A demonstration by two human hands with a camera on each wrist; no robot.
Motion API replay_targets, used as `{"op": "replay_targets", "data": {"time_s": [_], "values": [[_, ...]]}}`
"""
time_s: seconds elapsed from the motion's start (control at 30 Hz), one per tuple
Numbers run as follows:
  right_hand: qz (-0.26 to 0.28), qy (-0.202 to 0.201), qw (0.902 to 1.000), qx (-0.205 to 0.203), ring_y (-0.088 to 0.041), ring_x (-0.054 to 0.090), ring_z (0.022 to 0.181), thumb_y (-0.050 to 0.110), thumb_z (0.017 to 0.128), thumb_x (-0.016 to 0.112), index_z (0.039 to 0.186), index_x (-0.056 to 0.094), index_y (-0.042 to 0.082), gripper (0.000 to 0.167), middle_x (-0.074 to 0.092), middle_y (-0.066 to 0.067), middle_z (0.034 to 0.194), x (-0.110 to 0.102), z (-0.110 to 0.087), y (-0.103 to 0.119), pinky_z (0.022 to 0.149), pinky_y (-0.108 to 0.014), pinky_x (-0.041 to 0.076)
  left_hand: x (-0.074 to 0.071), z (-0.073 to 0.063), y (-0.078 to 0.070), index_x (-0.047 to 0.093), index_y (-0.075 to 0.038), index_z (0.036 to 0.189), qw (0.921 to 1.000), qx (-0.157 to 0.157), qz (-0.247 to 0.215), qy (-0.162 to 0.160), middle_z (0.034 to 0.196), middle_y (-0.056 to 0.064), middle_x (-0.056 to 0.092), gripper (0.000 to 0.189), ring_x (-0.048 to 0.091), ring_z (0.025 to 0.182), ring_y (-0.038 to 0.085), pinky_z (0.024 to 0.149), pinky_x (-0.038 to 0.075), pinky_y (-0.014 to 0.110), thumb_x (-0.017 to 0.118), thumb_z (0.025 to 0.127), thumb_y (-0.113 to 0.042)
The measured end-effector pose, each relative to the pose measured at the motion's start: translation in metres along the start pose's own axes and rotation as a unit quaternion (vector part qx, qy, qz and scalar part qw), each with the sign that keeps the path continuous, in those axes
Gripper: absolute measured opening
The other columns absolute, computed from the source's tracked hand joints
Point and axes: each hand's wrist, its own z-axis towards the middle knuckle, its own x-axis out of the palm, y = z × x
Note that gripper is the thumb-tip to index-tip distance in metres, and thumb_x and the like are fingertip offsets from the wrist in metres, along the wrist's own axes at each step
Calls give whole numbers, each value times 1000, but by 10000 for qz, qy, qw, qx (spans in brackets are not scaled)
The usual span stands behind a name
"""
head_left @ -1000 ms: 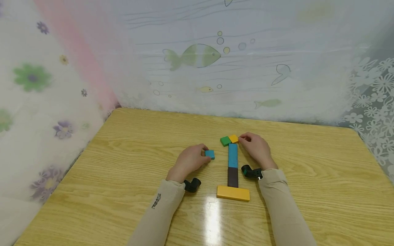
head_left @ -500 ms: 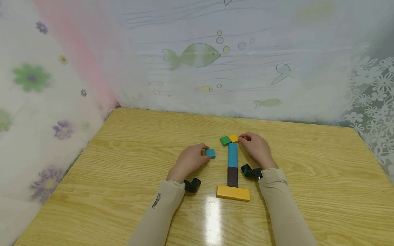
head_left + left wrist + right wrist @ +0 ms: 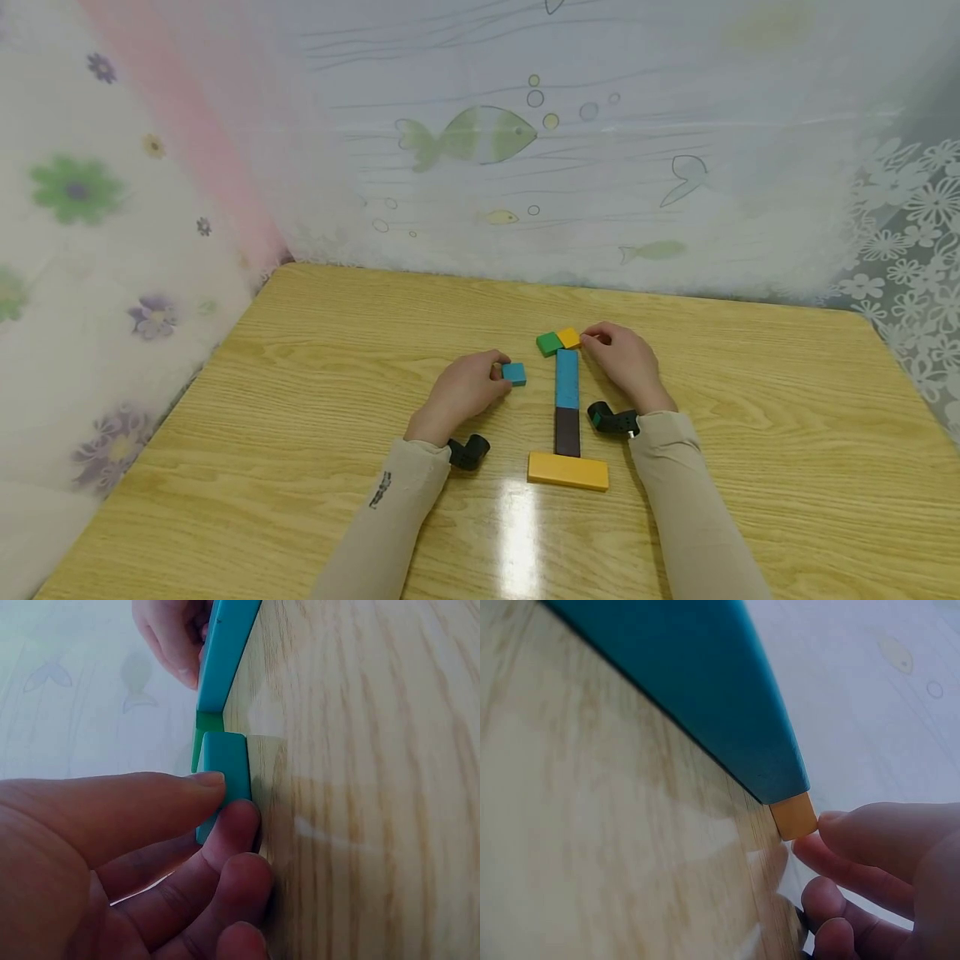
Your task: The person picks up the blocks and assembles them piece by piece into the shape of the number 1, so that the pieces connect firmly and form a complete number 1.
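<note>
My left hand pinches a small blue square block between thumb and fingers, low over or on the table; the left wrist view shows the thumb pressed against the block. At the far end of a row, my right hand pinches the corner of a small yellow block with thumb and forefinger. A green block lies against that yellow one, on its left. Below them runs a long blue block, then a dark brown block, then a long yellow block lying crosswise.
Everything lies on a wood-grain table. A patterned curtain hangs behind its far edge, and another flowered sheet on the left. Each wrist carries a small black camera mount.
My left hand has shifted the small blue block slightly right and away from me, nearer the long blue block. The right hand and the other blocks stay where they were.
</note>
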Motion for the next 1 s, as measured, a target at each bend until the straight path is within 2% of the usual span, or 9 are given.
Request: {"op": "replay_targets", "data": {"time_s": [1.0], "values": [[-64, -30, 10000, 23, -25, 54, 89, 39, 91, 47, 111, 60, 15, 34, 60, -7, 103, 0, 1, 0, 75, -41, 40, 3, 2, 0, 53, -18, 121, 9998, 57, 153, -78, 77, -4, 52, 33, 44, 59, 13, 53, 34, 27, 56, 88, -24]]}}
